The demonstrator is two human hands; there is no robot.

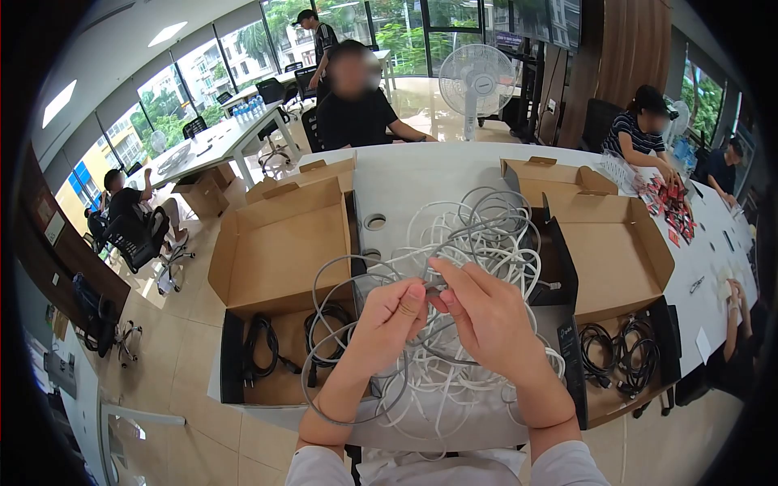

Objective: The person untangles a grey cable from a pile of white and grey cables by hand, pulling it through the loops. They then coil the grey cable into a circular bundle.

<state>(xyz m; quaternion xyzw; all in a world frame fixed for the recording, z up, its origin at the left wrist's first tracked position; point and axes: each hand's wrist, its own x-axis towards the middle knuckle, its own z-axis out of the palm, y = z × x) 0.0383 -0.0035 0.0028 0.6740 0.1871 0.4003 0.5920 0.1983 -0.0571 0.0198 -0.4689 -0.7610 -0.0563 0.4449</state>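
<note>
Above a tangled heap of white cables (525,267), my left hand (393,317) and my right hand (490,324) meet fingertip to fingertip. Both are closed in a pinch on a grey cable (305,377), which loops out widely past my left forearm. More grey coils (494,212) lie on top of the heap, away from me. The exact spot held between the fingers is partly hidden by them. Left of the heap, an open cardboard box (279,235) contains coiled black power cords (258,348). On the right, another open box (620,247) holds similar black cords (640,360).
More open boxes (559,174) stand behind on the white table (421,166). Across it sits a person in black (352,113). At the right, another person (640,134) handles small red packets (673,206). A white fan (476,81) stands beyond.
</note>
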